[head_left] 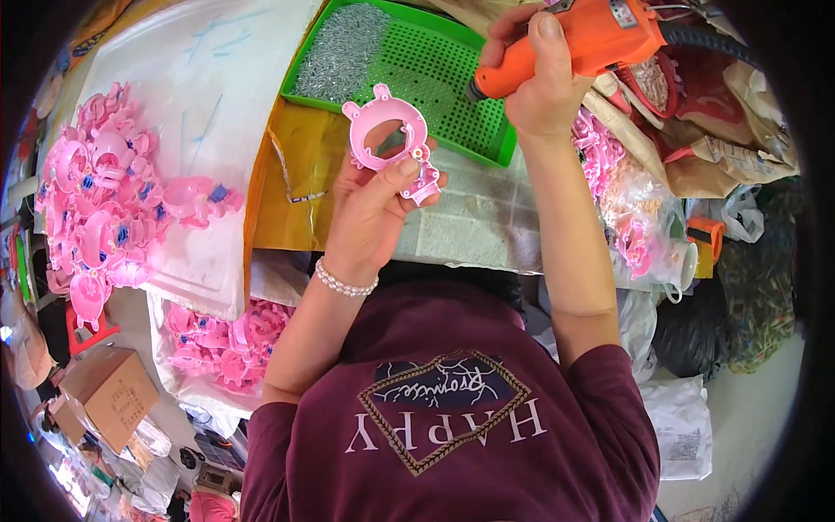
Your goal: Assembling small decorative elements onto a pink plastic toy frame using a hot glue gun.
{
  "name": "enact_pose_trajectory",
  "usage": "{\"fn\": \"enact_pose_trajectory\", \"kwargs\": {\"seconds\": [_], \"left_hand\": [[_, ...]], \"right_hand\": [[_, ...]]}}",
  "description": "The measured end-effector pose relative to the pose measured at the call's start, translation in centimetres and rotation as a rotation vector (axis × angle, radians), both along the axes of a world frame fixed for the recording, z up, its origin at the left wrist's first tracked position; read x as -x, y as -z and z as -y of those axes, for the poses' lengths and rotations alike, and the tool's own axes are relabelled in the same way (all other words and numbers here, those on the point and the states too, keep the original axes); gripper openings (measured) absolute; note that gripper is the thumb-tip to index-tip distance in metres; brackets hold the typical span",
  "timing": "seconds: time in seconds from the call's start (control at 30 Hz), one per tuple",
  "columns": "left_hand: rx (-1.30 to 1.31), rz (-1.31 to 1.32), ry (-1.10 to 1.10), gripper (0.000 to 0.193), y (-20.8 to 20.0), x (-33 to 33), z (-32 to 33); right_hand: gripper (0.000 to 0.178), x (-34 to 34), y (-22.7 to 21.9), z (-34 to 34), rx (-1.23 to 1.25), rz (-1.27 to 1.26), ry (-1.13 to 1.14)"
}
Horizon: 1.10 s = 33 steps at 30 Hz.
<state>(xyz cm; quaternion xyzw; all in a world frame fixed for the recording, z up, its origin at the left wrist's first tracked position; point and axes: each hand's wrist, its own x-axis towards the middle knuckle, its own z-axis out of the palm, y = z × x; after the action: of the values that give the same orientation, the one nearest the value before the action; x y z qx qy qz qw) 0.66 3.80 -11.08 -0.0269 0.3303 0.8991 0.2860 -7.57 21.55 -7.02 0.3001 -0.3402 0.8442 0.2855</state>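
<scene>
the left hand (pixel 370 209) pinches the ring-shaped pink plastic part (pixel 378 113) near the green tray (pixel 439 78) — probably light, stiff, slightly slick and crackable if squeezed hard, so best held by its narrow stem (pixel 424 184) — while the right hand (pixel 544 96) grips the orange power screwdriver (pixel 591 43).

— What finish is seen on the pink part (pixel 372 119)?
— Smooth, glossy plastic; smooth plastic is also shown by the orange power tool (pixel 604 42).
— And the green tray (pixel 439 74)?
— Perforated plastic is seen, with shiny metal screws (pixel 344 52).
</scene>
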Motion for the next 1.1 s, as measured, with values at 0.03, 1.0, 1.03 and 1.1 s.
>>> {"fn": "enact_pose_trajectory", "kwargs": {"seconds": [0.03,1.0,1.03,1.1], "left_hand": [[0.001,0.004,-0.004,0.046,0.1,0.1,0.0],[0.059,-0.022,0.034,0.057,-0.2,-0.2,0.1],[0.06,-0.019,0.031,0.057,-0.1,-0.2,0.1],[0.063,-0.027,0.007,0.054,0.0,-0.2,0.1]], "right_hand": [[0.027,-0.4,-0.3,0.1,0.001,0.004,-0.004],[0.036,-0.2,0.2,-0.1,0.274,0.126,-0.252],[0.036,-0.8,-0.4,0.1,0.275,0.129,-0.254],[0.039,-3.1,-2.6,0.4,-0.261,0.533,0.342]]}}
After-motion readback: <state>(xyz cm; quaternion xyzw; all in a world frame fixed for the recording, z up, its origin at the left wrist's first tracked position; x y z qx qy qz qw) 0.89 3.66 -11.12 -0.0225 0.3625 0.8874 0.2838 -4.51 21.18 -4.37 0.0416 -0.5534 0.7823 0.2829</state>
